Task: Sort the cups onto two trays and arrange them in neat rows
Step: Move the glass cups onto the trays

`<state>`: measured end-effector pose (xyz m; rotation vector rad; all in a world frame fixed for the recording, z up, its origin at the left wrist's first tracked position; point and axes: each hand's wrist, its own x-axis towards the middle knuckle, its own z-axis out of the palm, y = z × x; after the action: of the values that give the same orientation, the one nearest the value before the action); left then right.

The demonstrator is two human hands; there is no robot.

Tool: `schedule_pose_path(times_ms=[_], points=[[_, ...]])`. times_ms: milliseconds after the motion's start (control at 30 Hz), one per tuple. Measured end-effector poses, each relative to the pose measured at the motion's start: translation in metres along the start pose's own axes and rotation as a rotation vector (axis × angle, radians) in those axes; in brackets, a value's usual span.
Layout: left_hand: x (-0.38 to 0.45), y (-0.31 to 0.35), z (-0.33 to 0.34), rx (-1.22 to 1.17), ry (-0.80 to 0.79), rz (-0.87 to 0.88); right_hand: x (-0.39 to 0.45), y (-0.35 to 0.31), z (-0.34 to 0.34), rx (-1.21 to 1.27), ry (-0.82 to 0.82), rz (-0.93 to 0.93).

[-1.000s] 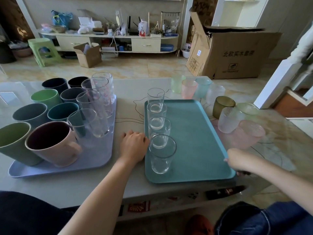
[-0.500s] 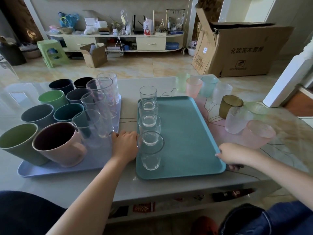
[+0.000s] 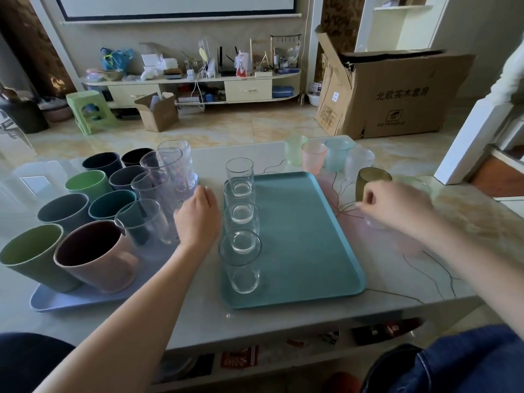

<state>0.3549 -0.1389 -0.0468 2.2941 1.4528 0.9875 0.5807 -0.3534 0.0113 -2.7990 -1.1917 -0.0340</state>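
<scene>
A teal tray (image 3: 306, 236) carries a row of several short clear glasses (image 3: 242, 219) along its left edge. To its left, a lilac tray (image 3: 71, 300) holds several opaque coloured cups (image 3: 93, 251) and tall clear glasses (image 3: 158, 219). My left hand (image 3: 198, 217) lies relaxed between the two trays, beside the tall glasses. My right hand (image 3: 397, 208) is right of the teal tray, with its fingers curled over a frosted clear cup (image 3: 373, 224) that it mostly hides. Pastel frosted cups (image 3: 313, 157) and an amber cup (image 3: 368, 177) stand loose behind it.
The table's front edge (image 3: 283, 327) runs close below both trays. A big cardboard box (image 3: 397, 97) sits on the floor beyond the table's right end. A white panel (image 3: 467, 143) leans at the right. A green stool (image 3: 88, 109) and a small box (image 3: 158, 112) stand further back.
Both hands have let go of the teal tray's edges, and the tray now sits nearer the lilac one. My right hand went up and right onto the frosted cup. My left hand slid forward between the trays.
</scene>
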Motion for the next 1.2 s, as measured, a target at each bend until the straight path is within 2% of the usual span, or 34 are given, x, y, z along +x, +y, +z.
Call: schedule_pose_path(times_ms=[67,133,200,267,400,467,533,600,700,833,967,1067,1133,1200], points=[[0.013,0.029,-0.002,-0.012,0.065,0.142,0.013,0.015,-0.017,-0.024,0.034,0.059],[0.022,0.068,0.002,-0.01,0.024,0.295,0.023,0.027,-0.022,-0.033,-0.059,0.117],[0.025,0.111,0.013,0.012,-0.058,0.453,0.03,0.027,-0.016,-0.065,-0.162,0.141],[0.023,0.15,0.026,0.043,-0.168,0.624,0.035,0.021,-0.005,-0.121,-0.194,0.143],[0.007,0.198,0.056,0.097,-0.482,0.896,0.046,0.017,0.006,-0.18,-0.002,0.129],[-0.002,0.21,0.071,0.166,-0.539,1.002,0.048,0.022,0.008,-0.152,-0.01,0.095],[-0.007,0.217,0.085,0.239,-0.535,1.067,0.047,0.027,0.014,-0.161,-0.118,0.094],[-0.009,0.219,0.097,0.285,-0.553,1.063,0.044,0.03,0.018,-0.203,-0.126,0.048],[-0.011,0.213,0.108,0.316,-0.629,1.02,0.04,0.031,0.018,-0.189,-0.04,-0.037],[-0.007,0.206,0.11,0.294,-0.587,1.067,0.04,0.028,0.006,-0.164,0.097,-0.089],[0.025,0.19,0.095,0.261,-0.502,1.138,0.043,0.022,0.003,0.098,0.221,-0.185],[0.061,0.168,0.081,0.276,-0.465,0.978,0.048,0.01,0.004,0.218,0.344,-0.245],[0.084,0.152,0.077,0.304,-0.452,0.837,0.049,0.001,0.01,0.212,0.275,-0.279],[0.102,0.136,0.079,0.321,-0.458,0.725,0.048,-0.008,0.02,0.157,0.13,-0.323]])
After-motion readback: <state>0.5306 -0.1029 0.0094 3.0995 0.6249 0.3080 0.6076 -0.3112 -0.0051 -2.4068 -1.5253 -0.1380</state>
